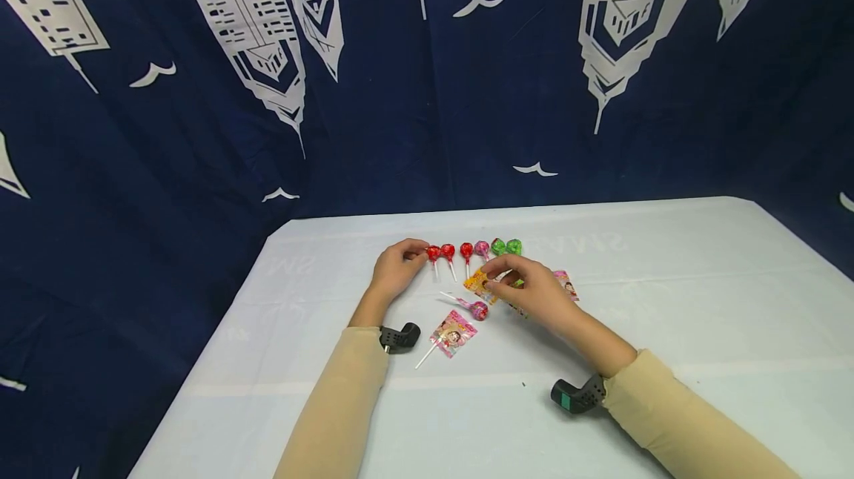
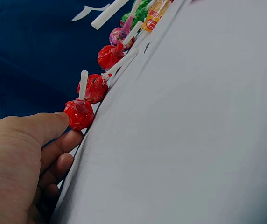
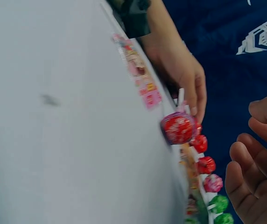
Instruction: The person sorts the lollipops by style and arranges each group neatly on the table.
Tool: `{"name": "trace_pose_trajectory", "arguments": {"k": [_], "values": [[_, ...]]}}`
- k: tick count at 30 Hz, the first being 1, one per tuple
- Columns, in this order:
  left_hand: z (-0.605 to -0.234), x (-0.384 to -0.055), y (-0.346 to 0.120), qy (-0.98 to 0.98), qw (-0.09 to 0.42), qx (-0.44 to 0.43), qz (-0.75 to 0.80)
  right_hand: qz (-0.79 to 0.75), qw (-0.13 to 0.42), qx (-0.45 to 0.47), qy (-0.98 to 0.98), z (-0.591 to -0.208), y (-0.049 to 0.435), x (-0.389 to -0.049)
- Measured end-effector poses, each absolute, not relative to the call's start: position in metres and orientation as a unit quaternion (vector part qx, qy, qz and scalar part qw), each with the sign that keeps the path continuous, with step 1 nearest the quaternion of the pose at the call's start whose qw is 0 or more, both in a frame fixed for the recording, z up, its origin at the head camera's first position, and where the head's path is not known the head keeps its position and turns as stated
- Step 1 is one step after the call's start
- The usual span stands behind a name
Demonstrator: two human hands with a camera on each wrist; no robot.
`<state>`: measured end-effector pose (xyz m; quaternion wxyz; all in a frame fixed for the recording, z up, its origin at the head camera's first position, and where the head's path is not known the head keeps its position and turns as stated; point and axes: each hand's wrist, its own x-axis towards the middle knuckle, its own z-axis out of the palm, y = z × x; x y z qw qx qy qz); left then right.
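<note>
My left hand is at the left end of a row of wrapped lollipops, its thumb and index finger pinching the side of the leftmost red lollipop. Two more red lollipops, a pink lollipop and two green lollipops continue the row to the right. My right hand, fingers loosely bent and holding nothing, is above flat-wrapped candies. It partly hides them; an orange packet shows beside its fingertips. Nearer me lies a pink-and-red ball lollipop, stick pointing left.
A flat pink-wrapped lollipop lies closest to me, between the forearms. Another pink packet shows beyond the right hand. The white table ends at a dark blue printed curtain. Black camera mounts sit on both wrists.
</note>
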<state>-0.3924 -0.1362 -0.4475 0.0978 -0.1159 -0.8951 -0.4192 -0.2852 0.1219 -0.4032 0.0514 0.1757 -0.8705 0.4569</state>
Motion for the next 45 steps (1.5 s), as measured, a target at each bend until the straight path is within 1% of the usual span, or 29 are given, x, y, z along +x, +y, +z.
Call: {"name": "trace_pose_trajectory", "arguments": {"k": [5, 21, 26, 33, 45], "values": [[-0.447, -0.391, -0.135, -0.895, 0.096, -0.113, -0.421, 0.452, 0.038, 0.182, -0.872, -0.413, 0.120, -0.283], [-0.451, -0.392, -0.133, -0.896, 0.096, -0.114, -0.419, 0.379, 0.085, 0.218, -0.895, -0.431, 0.113, -0.275], [-0.449, -0.391, -0.133, -0.896, 0.098, -0.117, -0.416, 0.372, 0.086, 0.218, -0.898, -0.433, 0.111, -0.275], [-0.445, -0.390, -0.134, -0.896, 0.096, -0.115, -0.418, 0.370, 0.102, 0.219, -0.897, -0.436, 0.108, -0.276], [-0.445, -0.390, -0.134, -0.896, 0.102, -0.119, -0.417, 0.368, 0.092, 0.218, -0.899, -0.440, 0.108, -0.276]]}}
